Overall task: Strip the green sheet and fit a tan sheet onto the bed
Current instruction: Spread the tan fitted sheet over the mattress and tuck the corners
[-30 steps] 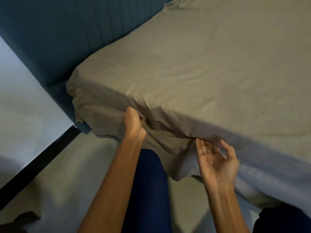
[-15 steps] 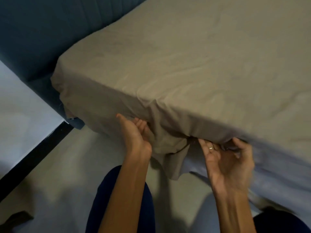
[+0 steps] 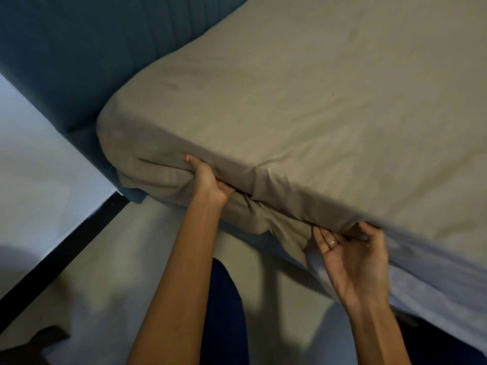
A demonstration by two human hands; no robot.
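Bed [image 3: 87,61]: your tan sheet [image 3: 329,106] already covers the top and the corner by the blue headboard.
Loose hem: it sags between your hands, untucked.
Left hand [image 3: 208,183]: fingers curled around bunched fabric, pulling it under.
Right hand [image 3: 353,254]: palm up, fingers hooked under the sheet's edge, lifting for tucking.

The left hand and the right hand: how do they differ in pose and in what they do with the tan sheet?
The left hand is nearer the mattress corner, back toward the camera, gripping a bunch of the tan sheet. The right hand is further along the edge, palm up, its curled fingers reaching under the hanging fabric. A ring shows on the right hand; none is visible on the left. Both work at the sheet's lower edge.
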